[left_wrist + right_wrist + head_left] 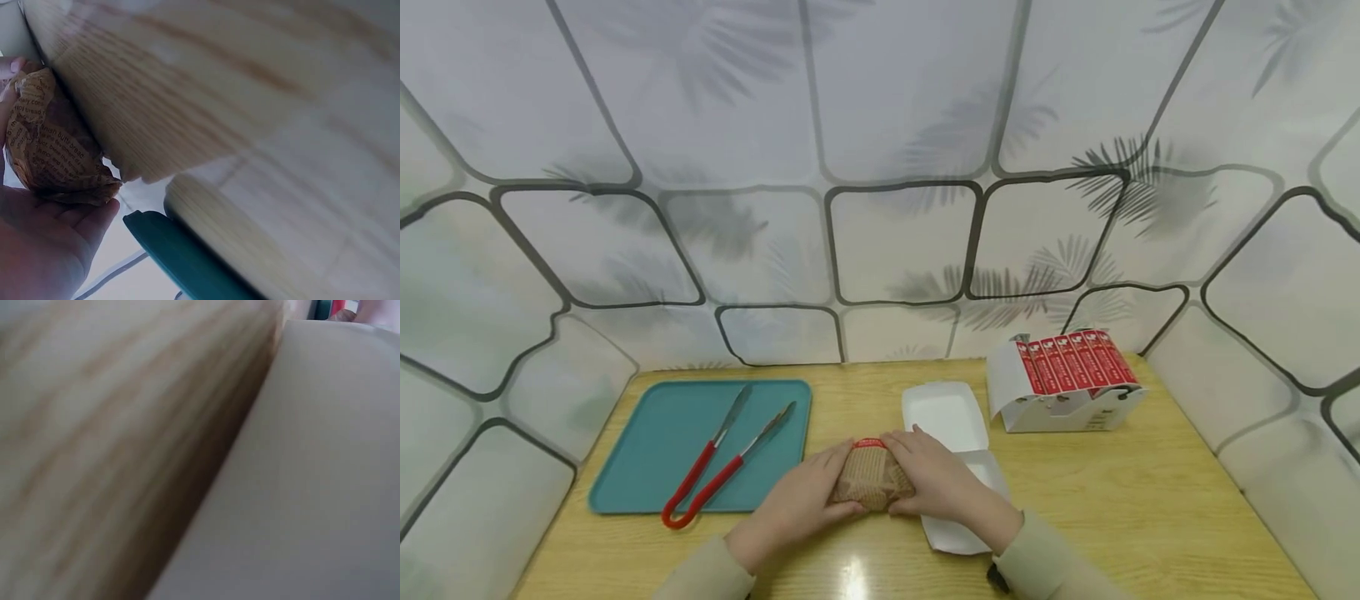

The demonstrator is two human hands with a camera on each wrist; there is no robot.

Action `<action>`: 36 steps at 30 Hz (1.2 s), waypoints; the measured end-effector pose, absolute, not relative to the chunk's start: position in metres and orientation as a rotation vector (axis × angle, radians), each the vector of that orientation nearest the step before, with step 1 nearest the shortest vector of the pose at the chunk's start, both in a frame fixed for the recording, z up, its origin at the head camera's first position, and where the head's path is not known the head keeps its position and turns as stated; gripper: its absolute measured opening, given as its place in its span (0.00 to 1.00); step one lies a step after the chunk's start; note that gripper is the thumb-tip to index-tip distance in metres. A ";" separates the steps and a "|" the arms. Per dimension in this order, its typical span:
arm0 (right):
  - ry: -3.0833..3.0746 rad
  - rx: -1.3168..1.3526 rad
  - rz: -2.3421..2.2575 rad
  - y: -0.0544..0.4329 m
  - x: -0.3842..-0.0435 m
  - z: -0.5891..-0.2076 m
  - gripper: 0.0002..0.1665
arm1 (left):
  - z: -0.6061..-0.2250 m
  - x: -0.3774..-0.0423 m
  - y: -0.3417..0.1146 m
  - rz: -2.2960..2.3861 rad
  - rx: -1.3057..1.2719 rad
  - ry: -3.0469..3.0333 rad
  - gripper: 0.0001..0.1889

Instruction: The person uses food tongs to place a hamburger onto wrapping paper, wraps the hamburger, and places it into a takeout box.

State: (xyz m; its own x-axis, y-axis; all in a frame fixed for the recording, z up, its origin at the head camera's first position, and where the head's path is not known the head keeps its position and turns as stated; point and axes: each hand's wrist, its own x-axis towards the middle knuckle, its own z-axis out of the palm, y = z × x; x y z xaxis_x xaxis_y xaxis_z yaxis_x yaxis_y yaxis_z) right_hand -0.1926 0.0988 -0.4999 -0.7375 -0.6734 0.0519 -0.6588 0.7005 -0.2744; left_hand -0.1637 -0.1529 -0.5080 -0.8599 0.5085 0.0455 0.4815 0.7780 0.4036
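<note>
Both hands hold a burger wrapped in brown printed paper [871, 477], with a red strip along its top, at the front middle of the table. My left hand [805, 493] grips its left side, fingers along the top and thumb at the near edge. On the opposite side, my right hand [936, 477] grips it the same way. Crumpled paper with rows of print shows beside the left palm [44, 244] in the left wrist view. An opened white clamshell box [946, 415] lies under the right forearm, which hides part of it; its pale wall [306, 462] fills much of the right wrist view.
On the left lies a teal tray [655, 433] with red-handled tongs [730, 471] across it, their handle end over its front edge. A white carton holding several red packets [1078, 362] stands at the back right. Patterned walls enclose the wooden table [1075, 500].
</note>
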 end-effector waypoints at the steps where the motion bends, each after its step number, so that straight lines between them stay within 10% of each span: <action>1: 2.854 -1.121 -0.432 0.098 -0.193 -0.500 0.59 | -0.508 -0.164 -0.153 0.653 0.798 2.892 0.49; 36: 3.014 -1.092 -0.644 0.135 -0.177 -0.470 0.56 | -0.472 -0.165 -0.119 0.849 0.871 2.964 0.47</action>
State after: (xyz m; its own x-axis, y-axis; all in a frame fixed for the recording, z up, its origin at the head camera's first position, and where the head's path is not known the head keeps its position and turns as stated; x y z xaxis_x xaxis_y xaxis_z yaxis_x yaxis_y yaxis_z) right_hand -0.1773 0.1348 -0.4700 -0.7695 -0.5880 0.2492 -0.6385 0.7004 -0.3190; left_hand -0.1645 -0.1186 -0.4722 -0.8505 0.4860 0.2013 0.5188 0.7119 0.4733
